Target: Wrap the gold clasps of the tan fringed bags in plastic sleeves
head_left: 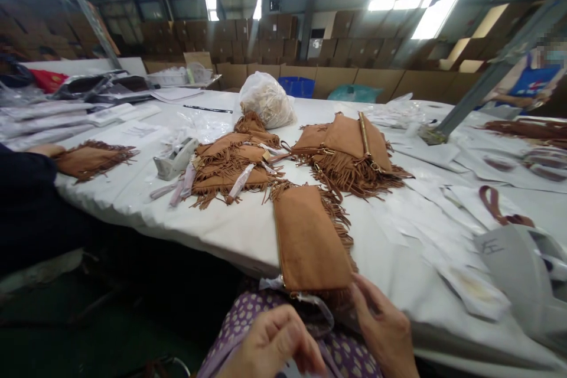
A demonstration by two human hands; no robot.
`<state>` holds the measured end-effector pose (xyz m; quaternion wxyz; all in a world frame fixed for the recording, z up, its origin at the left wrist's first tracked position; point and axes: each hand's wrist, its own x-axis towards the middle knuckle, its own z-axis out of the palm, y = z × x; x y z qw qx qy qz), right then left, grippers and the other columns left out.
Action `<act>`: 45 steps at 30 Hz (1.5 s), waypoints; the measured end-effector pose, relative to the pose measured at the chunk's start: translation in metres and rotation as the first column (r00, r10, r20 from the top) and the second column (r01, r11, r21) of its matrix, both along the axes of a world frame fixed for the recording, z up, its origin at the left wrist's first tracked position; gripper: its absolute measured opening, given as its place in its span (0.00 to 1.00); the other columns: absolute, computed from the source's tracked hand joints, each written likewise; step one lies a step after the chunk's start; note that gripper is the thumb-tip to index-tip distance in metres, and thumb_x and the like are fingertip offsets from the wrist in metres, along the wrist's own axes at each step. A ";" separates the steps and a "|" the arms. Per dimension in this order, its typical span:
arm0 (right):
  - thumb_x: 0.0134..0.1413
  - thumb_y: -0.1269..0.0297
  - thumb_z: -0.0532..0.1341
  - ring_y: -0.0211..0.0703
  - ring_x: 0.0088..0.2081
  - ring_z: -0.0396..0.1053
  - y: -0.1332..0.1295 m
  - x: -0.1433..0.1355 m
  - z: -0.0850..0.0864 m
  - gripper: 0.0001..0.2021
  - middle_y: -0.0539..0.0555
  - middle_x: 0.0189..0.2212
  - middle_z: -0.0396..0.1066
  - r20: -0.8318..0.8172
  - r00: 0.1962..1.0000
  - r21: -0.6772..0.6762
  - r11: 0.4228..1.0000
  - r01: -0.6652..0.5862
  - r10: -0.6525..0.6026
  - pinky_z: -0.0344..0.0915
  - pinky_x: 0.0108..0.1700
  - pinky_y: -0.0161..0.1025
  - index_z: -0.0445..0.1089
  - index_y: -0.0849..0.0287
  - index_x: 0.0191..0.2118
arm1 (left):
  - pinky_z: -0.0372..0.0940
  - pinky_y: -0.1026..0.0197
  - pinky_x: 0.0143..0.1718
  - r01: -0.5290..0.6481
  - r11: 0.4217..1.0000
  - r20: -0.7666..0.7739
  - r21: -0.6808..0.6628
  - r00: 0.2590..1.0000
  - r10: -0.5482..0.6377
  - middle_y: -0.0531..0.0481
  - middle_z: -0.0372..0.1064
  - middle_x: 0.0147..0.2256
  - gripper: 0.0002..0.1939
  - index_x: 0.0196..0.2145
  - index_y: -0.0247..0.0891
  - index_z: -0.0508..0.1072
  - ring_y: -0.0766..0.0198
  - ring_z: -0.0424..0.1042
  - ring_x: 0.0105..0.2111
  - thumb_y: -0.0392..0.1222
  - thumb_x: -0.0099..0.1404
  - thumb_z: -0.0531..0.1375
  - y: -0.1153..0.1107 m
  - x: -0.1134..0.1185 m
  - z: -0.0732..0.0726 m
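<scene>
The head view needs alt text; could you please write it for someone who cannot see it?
A person's right hand touches a brown fringed bag at the edge of a white table; the left hand hovers nearby. More fringed bags lie beyond, with boxes stacked behind.

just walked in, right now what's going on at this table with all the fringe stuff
A person's right hand touches the near right corner of a tan fringed pouch lying at the edge of the white-covered table. The left hand is curled in front of it; whether it holds anything is unclear. More fringed bags lie piled beyond.
</scene>
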<state>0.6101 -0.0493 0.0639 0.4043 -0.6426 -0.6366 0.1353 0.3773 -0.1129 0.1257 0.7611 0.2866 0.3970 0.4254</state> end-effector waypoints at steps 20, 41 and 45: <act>0.57 0.68 0.57 0.49 0.37 0.67 0.095 -0.042 0.004 0.15 0.62 0.37 0.69 0.419 0.906 -0.046 0.998 -0.052 0.067 0.62 0.39 0.41 0.66 0.63 0.51 | 0.60 0.68 0.24 -0.198 0.977 -0.330 0.082 0.919 0.214 0.50 0.72 0.25 0.21 0.36 0.33 0.68 0.66 0.71 0.22 0.52 0.54 0.66 0.070 0.002 -0.080; 0.54 0.48 0.58 0.52 0.35 0.75 -0.025 -0.028 -0.007 0.21 0.58 0.33 0.77 -0.325 0.945 -0.343 0.930 -0.134 0.016 0.71 0.37 0.42 0.75 0.61 0.40 | 0.65 0.72 0.19 -0.194 0.973 0.044 -0.123 0.979 0.201 0.50 0.73 0.28 0.10 0.36 0.32 0.70 0.72 0.69 0.18 0.36 0.57 0.65 0.116 -0.011 -0.011; 0.46 0.55 0.65 0.55 0.47 0.71 -0.019 -0.057 -0.033 0.24 0.61 0.45 0.74 -0.427 0.902 -0.355 0.905 -0.233 0.064 0.69 0.47 0.46 0.70 0.62 0.49 | 0.64 0.71 0.17 -0.202 0.967 0.062 -0.153 0.975 0.213 0.52 0.71 0.24 0.08 0.31 0.33 0.68 0.71 0.68 0.17 0.37 0.57 0.65 0.126 -0.011 0.010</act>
